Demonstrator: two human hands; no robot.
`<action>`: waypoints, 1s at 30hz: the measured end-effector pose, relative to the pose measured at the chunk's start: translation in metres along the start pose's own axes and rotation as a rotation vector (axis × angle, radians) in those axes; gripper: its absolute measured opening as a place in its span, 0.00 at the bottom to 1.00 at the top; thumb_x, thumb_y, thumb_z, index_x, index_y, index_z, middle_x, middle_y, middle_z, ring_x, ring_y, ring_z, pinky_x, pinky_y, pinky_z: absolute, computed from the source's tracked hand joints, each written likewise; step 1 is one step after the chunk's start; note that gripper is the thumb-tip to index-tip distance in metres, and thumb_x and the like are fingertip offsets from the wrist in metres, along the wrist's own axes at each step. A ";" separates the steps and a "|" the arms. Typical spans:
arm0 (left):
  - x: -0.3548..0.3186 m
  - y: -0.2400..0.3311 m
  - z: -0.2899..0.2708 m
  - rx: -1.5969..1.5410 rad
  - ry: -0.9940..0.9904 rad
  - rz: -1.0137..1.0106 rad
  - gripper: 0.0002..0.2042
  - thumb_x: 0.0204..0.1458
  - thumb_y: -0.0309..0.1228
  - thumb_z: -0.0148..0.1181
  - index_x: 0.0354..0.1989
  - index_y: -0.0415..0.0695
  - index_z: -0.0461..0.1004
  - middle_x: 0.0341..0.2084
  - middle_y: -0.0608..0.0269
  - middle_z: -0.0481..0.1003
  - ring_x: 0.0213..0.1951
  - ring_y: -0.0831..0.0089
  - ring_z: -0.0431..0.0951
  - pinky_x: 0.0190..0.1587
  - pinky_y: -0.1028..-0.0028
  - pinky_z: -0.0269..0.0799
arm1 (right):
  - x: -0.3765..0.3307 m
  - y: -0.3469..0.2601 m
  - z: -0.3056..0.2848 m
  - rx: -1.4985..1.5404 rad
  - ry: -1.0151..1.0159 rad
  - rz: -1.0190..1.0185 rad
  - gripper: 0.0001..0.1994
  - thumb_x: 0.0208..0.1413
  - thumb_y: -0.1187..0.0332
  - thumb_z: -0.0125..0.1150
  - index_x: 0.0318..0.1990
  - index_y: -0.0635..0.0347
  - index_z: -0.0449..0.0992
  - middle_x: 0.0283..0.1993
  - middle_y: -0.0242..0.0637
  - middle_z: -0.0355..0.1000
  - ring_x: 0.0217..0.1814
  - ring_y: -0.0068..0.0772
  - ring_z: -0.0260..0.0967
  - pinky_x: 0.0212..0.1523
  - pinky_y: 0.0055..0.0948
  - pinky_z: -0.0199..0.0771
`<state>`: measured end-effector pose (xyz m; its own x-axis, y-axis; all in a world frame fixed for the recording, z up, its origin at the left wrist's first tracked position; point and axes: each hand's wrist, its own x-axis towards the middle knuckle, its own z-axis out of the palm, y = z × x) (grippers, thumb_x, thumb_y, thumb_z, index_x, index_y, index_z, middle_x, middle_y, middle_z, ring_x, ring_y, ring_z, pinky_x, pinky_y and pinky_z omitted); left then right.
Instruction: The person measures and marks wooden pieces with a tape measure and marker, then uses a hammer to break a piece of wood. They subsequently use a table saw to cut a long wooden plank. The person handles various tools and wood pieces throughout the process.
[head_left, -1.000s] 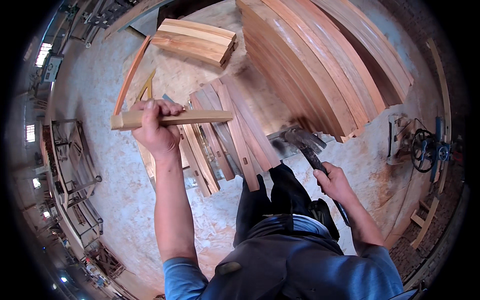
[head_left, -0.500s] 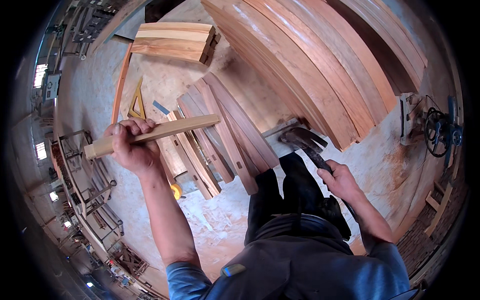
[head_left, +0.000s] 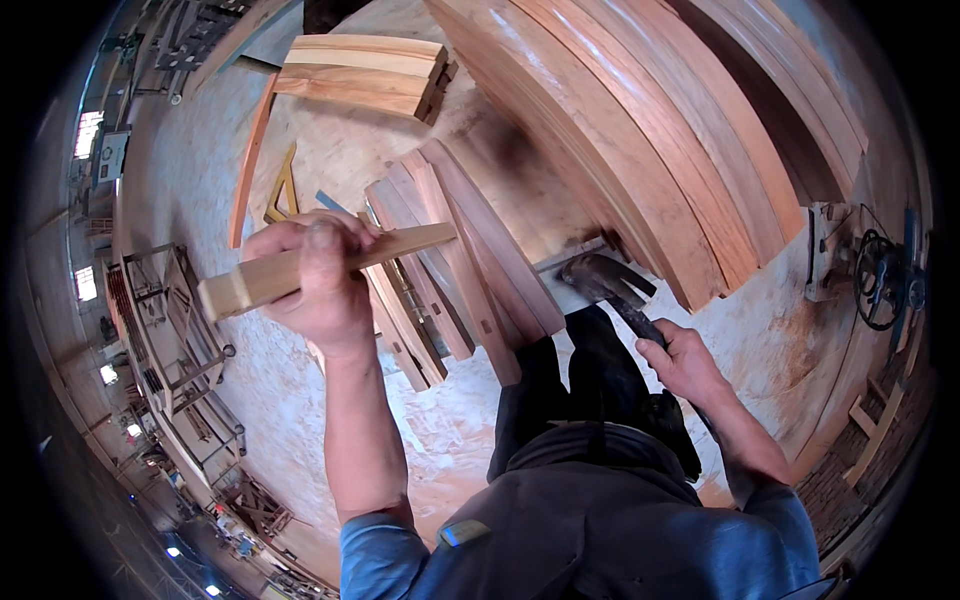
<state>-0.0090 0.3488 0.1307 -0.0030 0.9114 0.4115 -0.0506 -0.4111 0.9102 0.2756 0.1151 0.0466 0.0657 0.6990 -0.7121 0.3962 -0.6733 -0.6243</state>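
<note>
While the left hand point(head_left: 328, 312) grips a stick point(head_left: 408, 242) above the slats point(head_left: 462, 262), the right hand point(head_left: 690, 366) clasps a hammer point(head_left: 606, 280) near the boards point(head_left: 640, 140) at right; from where I stand, a slack hold could drop the stick, a careless swing dent the boards.

left hand point(head_left: 318, 285): has been shifted rightward in view since half a second ago.
left forearm point(head_left: 365, 440): has been brought more upright over the same span.
wooden bar point(head_left: 250, 283): held nearly level a second ago, has been slanted, its left end lowered in view and seen thicker.
yellow set square point(head_left: 286, 180): more uncovered than a second ago.
curved boards point(head_left: 640, 140): seen larger than a second ago.
</note>
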 end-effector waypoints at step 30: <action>0.000 0.009 0.013 0.181 -0.023 -0.105 0.11 0.45 0.28 0.67 0.35 0.39 0.75 0.20 0.64 0.78 0.25 0.83 0.75 0.30 0.76 0.73 | -0.127 -0.294 -0.069 -0.270 0.184 -0.733 0.23 0.61 0.54 0.58 0.52 0.67 0.69 0.23 0.25 0.64 0.21 0.13 0.60 0.21 0.17 0.61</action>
<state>0.0031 0.3448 0.1395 0.0155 0.9495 0.3133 0.1311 -0.3126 0.9408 0.2136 0.2405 0.3428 -0.1568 0.9850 -0.0718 0.6030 0.0379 -0.7968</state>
